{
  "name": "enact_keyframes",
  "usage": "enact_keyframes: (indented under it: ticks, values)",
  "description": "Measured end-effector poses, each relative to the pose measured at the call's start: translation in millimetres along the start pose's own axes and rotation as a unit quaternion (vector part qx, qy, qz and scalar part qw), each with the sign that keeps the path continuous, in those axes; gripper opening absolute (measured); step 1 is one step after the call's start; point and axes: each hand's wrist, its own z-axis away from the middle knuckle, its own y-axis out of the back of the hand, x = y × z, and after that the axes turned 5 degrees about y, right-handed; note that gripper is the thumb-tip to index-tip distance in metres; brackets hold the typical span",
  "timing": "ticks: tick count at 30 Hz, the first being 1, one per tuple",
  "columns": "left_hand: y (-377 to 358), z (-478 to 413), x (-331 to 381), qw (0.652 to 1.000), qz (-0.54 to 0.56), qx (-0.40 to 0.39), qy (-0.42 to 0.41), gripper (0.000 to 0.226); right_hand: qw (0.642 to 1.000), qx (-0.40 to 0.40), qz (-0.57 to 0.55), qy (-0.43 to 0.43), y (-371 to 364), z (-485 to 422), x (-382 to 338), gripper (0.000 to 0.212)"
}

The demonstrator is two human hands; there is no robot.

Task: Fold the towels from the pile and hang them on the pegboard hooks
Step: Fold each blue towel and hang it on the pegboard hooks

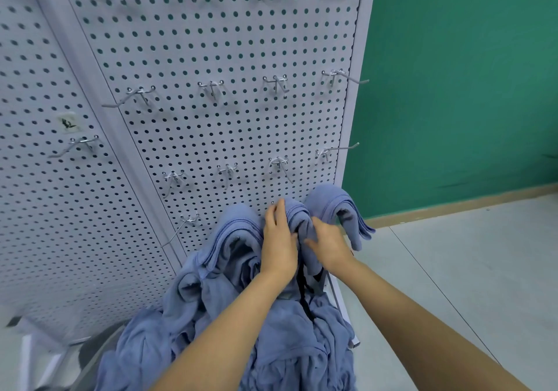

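Three folded blue towels hang side by side low on the white pegboard: a left towel, a middle towel and a right towel. My left hand lies against the left side of the middle towel with its fingers fairly straight. My right hand holds that towel's right side, fingers curled into the cloth. A heap of loose blue towels lies below my forearms.
Several bare metal hooks stick out of the pegboard in rows above the towels. A second pegboard panel stands to the left. A green wall and grey floor lie to the right.
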Motion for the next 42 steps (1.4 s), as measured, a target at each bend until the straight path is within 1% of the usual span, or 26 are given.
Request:
enact_keyframes:
  ticks: [3,5,8,11,15,19,22,25,27,29,31,34,36,38,40,42]
  values:
    - [4,10,-6,0.999,0.026,-0.037,0.030,0.082,0.999,0.006,-0.033,0.006,0,10,2,0.035]
    - [13,19,-9,0.998,0.024,-0.051,0.024,0.081,0.999,0.015,-0.033,0.014,6,19,-2,0.042]
    - [36,39,-14,0.998,0.018,-0.059,-0.002,0.064,0.999,0.028,0.009,0.018,12,38,-18,0.051]
    - [70,62,-25,0.998,0.013,-0.054,-0.012,0.046,0.999,0.022,0.025,0.030,13,62,-44,0.053]
    - [121,95,-57,0.999,0.009,-0.025,0.042,0.033,0.996,-0.042,0.022,0.070,-8,100,-86,0.044]
    - [163,132,-108,0.995,0.002,0.009,0.102,0.014,0.988,-0.109,-0.005,0.105,-56,133,-121,0.031]
    - [185,156,-149,0.988,-0.004,0.010,0.153,0.019,0.982,-0.154,-0.003,0.110,-100,147,-139,0.029]
    - [196,177,-193,0.980,0.008,0.003,0.199,0.017,0.977,-0.186,-0.012,0.102,-147,158,-147,0.024]
    - [193,188,-224,0.975,-0.006,-0.015,0.223,0.022,0.973,-0.212,-0.013,0.089,-176,161,-145,0.023]
    - [182,195,-251,0.964,-0.020,-0.042,0.261,0.016,0.970,-0.233,-0.014,0.071,-205,159,-138,0.022]
    - [163,196,-276,0.954,-0.032,-0.065,0.290,0.019,0.965,-0.254,-0.012,0.055,-232,153,-128,0.023]
    - [129,194,-307,0.941,-0.019,-0.128,0.314,0.021,0.959,-0.281,-0.005,0.029,-267,137,-116,0.020]
    - [107,192,-321,0.935,-0.036,-0.161,0.313,0.033,0.959,-0.285,-0.003,0.003,-288,126,-111,0.019]
    - [87,187,-333,0.935,-0.059,-0.168,0.307,0.046,0.959,-0.284,-0.012,-0.011,-306,115,-107,0.030]
    - [72,181,-340,0.938,-0.053,-0.157,0.304,0.051,0.957,-0.286,-0.034,-0.021,-322,104,-102,0.031]
    - [63,176,-348,0.944,-0.034,-0.126,0.304,0.040,0.954,-0.295,-0.056,-0.024,-334,97,-98,0.022]
